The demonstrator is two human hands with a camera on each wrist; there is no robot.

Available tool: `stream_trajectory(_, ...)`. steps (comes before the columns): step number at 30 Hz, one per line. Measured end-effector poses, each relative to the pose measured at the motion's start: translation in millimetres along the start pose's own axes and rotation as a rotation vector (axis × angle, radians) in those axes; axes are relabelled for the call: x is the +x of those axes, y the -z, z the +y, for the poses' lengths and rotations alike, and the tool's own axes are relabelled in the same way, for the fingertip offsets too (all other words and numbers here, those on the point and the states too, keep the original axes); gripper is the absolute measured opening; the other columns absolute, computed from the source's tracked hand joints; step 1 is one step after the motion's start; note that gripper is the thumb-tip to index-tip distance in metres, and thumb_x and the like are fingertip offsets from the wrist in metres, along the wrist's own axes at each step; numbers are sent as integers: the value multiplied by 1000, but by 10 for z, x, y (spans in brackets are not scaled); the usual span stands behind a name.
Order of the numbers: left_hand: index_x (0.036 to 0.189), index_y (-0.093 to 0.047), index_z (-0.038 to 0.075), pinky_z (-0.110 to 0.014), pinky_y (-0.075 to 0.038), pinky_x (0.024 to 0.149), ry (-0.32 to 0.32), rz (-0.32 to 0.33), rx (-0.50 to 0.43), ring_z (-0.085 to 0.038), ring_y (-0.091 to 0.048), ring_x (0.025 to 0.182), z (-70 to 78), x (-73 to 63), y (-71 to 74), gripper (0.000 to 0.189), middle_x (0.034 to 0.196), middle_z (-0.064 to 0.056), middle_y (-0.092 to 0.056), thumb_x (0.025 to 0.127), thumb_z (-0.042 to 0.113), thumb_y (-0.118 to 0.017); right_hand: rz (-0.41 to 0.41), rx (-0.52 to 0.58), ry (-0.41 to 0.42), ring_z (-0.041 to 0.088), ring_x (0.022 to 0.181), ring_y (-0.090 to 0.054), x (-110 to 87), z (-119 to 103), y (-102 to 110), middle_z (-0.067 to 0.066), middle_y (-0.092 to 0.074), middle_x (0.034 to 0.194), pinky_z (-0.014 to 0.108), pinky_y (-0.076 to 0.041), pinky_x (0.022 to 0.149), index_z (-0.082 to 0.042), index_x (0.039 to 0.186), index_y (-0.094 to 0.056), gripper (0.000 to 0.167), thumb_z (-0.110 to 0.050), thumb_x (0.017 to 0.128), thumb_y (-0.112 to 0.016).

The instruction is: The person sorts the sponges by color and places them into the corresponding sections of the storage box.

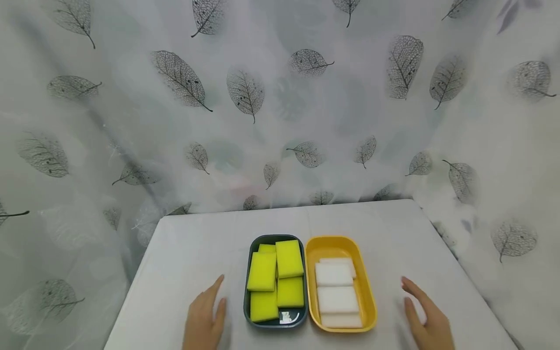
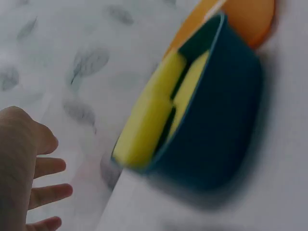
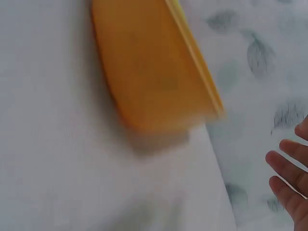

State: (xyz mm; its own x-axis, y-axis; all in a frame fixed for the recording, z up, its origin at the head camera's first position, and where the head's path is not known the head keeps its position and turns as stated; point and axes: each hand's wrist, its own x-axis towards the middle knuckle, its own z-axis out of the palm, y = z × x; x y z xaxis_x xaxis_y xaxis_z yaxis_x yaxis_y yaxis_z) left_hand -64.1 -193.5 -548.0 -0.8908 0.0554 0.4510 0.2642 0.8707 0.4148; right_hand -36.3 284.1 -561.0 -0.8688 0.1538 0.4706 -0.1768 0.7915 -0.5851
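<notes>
Two tubs stand side by side on the white table. The dark teal tub [image 1: 248, 311] holds several yellow sponges [image 1: 264, 272], some stacked on others. In the yellow-orange tub [image 1: 371, 311] lie several white sponge-like blocks [image 1: 337, 299]. My left hand [image 1: 204, 316] is to the left of the teal tub, apart from it, its fingers spread and holding nothing. To the right of the yellow tub is my right hand [image 1: 426, 316], also with loose, parted fingers and nothing in it. The left wrist view shows the teal tub's side [image 2: 216, 115]; the right wrist view shows the yellow tub's side [image 3: 144, 67], blurred.
The white tabletop [image 1: 197, 248] extends around both tubs, with its far edge behind them. A pale curtain-like sheet [image 1: 271, 97] printed with grey leaves hangs behind the table and along both sides.
</notes>
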Motion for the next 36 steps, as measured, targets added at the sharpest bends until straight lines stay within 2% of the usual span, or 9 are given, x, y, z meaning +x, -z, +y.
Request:
stream_trajectory(1, 146, -58, 6, -59, -53, 100, -18, -2, -38, -35, -69, 120, 141, 78, -97, 57, 136, -13, -70, 91, 6, -75, -8, 43, 21, -29, 129, -37, 55, -110, -94, 18, -71, 132, -7, -22, 106, -12, 145, -61, 53, 4, 95, -68)
stream_trajectory(6, 153, -52, 15, -58, -45, 114, -110, -149, -109, -31, -53, 142, 812, 408, -549, 57, 156, -5, -56, 99, 20, -70, -239, 164, 162, 14, 144, -50, 339, -509, -480, 12, -58, 151, -2, -18, 114, -14, 148, -57, 49, -4, 101, -65)
stream_trajectory(8, 154, -51, 17, -58, -44, 116, -131, -199, -105, -30, -49, 145, 981, 472, -690, 56, 159, -4, -52, 101, 23, -68, -290, 162, 178, 27, 142, -52, 435, -579, -588, 9, -56, 154, 0, -19, 115, -16, 148, -58, 47, -7, 102, -65)
stream_trajectory(11, 154, -50, 17, -56, -43, 117, -163, -246, -102, -29, -47, 146, 1125, 468, -858, 54, 160, -4, -50, 103, 26, -65, -323, 133, 165, 29, 141, -53, 490, -600, -686, 6, -56, 154, 20, -37, 119, -16, 146, -60, 44, -11, 102, -66)
stream_trajectory(15, 151, -54, 16, -56, -44, 115, -200, -239, -72, -30, -49, 143, 1176, 387, -995, 51, 156, -5, -54, 103, 28, -66, -356, 110, 178, 35, 140, -53, 487, -536, -769, 12, -57, 153, 58, -48, 110, -10, 145, -60, 45, -11, 100, -69)
stream_trajectory(17, 148, -56, 17, -58, -44, 114, -214, -224, -47, -30, -50, 142, 1174, 343, -1047, 50, 153, -4, -56, 101, 29, -67, -375, 96, 184, 39, 141, -52, 481, -489, -808, 16, -56, 153, 63, -47, 109, -7, 145, -59, 49, -12, 98, -72)
stream_trajectory(25, 138, -65, 30, -69, -35, 115, -243, -236, 48, -34, -42, 146, 1210, 219, -1180, 41, 154, -2, -53, 99, 42, -69, -434, -96, 244, 45, 142, -49, 546, -419, -948, 20, -55, 153, 64, -44, 113, -9, 146, -58, 63, -20, 89, -83)
stream_trajectory(30, 135, -67, 30, -68, -32, 118, -230, -267, 79, -34, -37, 150, 1232, 211, -1170, 38, 157, -2, -48, 100, 45, -66, -422, -134, 291, 48, 140, -51, 575, -398, -1001, 22, -57, 149, 64, -46, 112, -8, 143, -59, 63, -18, 87, -85)
stream_trajectory(36, 135, -66, 30, -68, -31, 120, -217, -292, 76, -34, -36, 151, 1233, 196, -1163, 38, 157, -1, -48, 101, 46, -64, -496, -160, 269, 41, 138, -55, 599, -403, -1018, 17, -62, 145, 59, -45, 114, -7, 142, -61, 56, -22, 92, -81)
